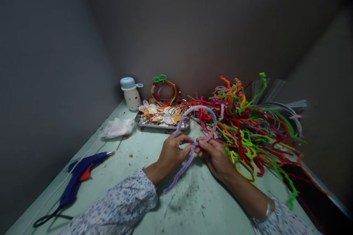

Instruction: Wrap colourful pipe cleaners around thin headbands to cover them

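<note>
In front of the metal tray (165,126), a purple fuzzy strip (182,170) trails loose, apparently still unwound. Farther in, the left hand (171,154) pinches it, thumb and forefinger nearly together; the right hand (219,158) clamps the headband's (196,107) end. Its arc, overlapping the tray's right side, looks already covered.

No text, label, brand, number or sign can be read on any thing here, also not on the bottle (131,99), the glue gun (73,186) or the plastic packet (119,127).
</note>
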Tool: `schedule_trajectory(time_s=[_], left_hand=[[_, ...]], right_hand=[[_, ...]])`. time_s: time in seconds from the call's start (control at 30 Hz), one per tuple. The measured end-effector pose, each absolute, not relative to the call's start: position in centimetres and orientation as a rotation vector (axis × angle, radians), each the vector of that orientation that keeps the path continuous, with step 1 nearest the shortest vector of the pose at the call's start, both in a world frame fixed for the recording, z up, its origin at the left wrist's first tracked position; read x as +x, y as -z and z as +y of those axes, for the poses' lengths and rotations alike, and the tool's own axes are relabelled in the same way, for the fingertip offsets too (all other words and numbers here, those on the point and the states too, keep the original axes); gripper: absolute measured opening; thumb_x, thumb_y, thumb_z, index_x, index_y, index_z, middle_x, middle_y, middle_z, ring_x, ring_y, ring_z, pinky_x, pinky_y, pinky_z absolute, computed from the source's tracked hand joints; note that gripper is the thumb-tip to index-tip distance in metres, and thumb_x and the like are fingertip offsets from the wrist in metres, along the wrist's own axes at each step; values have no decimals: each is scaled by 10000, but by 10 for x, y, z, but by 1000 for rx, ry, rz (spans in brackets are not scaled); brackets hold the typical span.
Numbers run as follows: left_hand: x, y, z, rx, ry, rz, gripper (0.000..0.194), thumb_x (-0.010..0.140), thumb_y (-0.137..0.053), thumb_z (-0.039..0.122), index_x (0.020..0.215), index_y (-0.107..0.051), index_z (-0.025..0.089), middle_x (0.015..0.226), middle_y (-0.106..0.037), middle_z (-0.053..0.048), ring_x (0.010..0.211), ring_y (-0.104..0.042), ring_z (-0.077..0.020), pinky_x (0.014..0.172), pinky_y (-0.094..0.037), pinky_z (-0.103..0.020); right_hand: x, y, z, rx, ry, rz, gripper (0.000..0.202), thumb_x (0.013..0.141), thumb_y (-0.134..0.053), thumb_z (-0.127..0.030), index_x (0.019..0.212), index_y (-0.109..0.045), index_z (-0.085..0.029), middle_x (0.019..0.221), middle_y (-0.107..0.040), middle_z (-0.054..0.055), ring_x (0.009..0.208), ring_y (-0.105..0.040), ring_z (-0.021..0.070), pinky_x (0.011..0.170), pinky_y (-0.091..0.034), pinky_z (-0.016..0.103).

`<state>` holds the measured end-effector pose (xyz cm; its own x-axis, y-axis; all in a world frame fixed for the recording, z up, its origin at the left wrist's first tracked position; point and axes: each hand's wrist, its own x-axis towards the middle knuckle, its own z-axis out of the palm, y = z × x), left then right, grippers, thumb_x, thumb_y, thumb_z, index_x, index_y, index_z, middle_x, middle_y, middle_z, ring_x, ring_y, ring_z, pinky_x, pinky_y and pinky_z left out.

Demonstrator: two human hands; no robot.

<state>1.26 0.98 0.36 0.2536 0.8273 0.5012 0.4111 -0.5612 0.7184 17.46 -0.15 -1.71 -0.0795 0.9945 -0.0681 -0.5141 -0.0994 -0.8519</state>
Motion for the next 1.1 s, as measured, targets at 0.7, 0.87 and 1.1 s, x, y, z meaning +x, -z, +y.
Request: schedule_trajectory(time_s=[0.7, 0.87, 1.1], left_hand=[[19, -19, 4, 1661, -1197, 1155, 63, 687, -692, 218, 693, -669, 160, 695, -655, -34, 673, -594, -153, 635, -481, -261], [17, -12, 6, 1626, -1212, 1092, 100, 703, -699, 245, 714, -667, 152, 733, -658, -36, 700, -609, -154, 648, -485, -255], [18, 0, 9, 1561, -1211, 1103, 53, 689, -676, 197, 699, -642, 158, 689, -645, -7, 653, -595, -134, 630, -469, -242]], right_hand=[[174, 17, 0, -804, -1526, -813, 214, 673, -794, -297, 815, -723, -153, 619, -681, 24, 566, -587, 98, 526, -453, 171], [174, 16, 0, -812, -1517, -804, 210, 651, -807, -282, 798, -726, -157, 620, -675, 21, 571, -583, 109, 514, -446, 184], [173, 17, -1, -823, -1492, -866, 192, 673, -793, -298, 803, -738, -167, 645, -668, 14, 604, -587, 125, 539, -445, 215]])
